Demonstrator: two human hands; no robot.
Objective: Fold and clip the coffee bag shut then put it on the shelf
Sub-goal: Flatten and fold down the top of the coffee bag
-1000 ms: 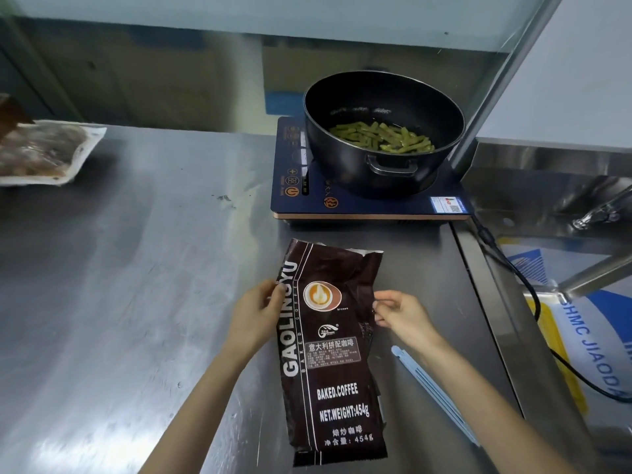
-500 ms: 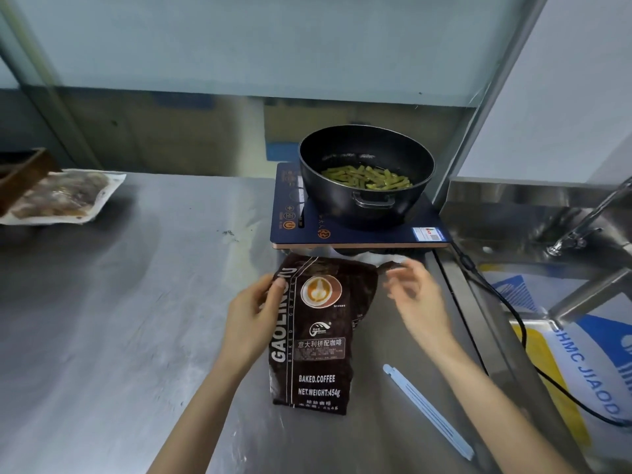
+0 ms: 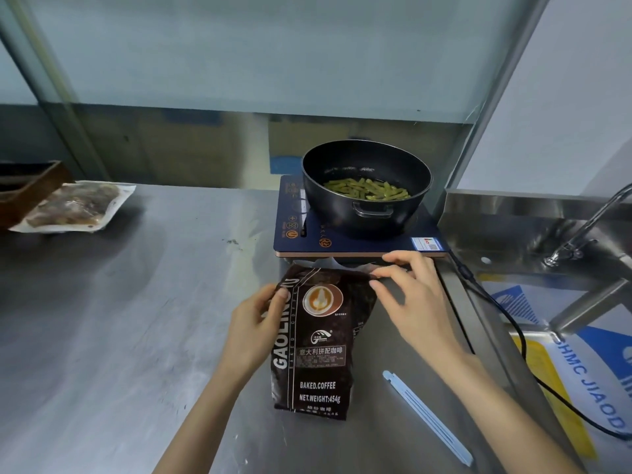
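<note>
a dark brown coffee bag [image 3: 321,340] lies face up on the steel counter [image 3: 136,319], its top end towards a blue induction cooker [image 3: 355,241] and nearly touching its front edge. the print on the bag reads "gaolin…" in large white letters running up its left side, partly covered by a thumb, with "baked coffee" in small letters beside it; across the front stand a round orange-and-white cup emblem, a line of chinese characters, then "baked.coffee" and "net.weight:454g". the left hand [image 3: 254,328] clasps the bag's upper left edge, thumb on the front and fingers curled behind. the right hand [image 3: 415,302] sits at the upper right corner with fingers loosely spread, fingertips on the silvery inner lip of the open top; whether it pinches that lip cannot be told. a long pale blue bag clip [image 3: 427,417] lies on the counter just right of the bag, apart from it, under the right forearm. a black pot [image 3: 366,189] holding cut green beans stands on the cooker, whose corner bears a small white sticker too small to read. a black cable [image 3: 513,333] runs from the cooker towards the sink [image 3: 547,241], where a blue, white and yellow sheet [image 3: 581,371] shows "hmc jiaod…". a clear sealed food packet [image 3: 73,206] lies far left.
</note>
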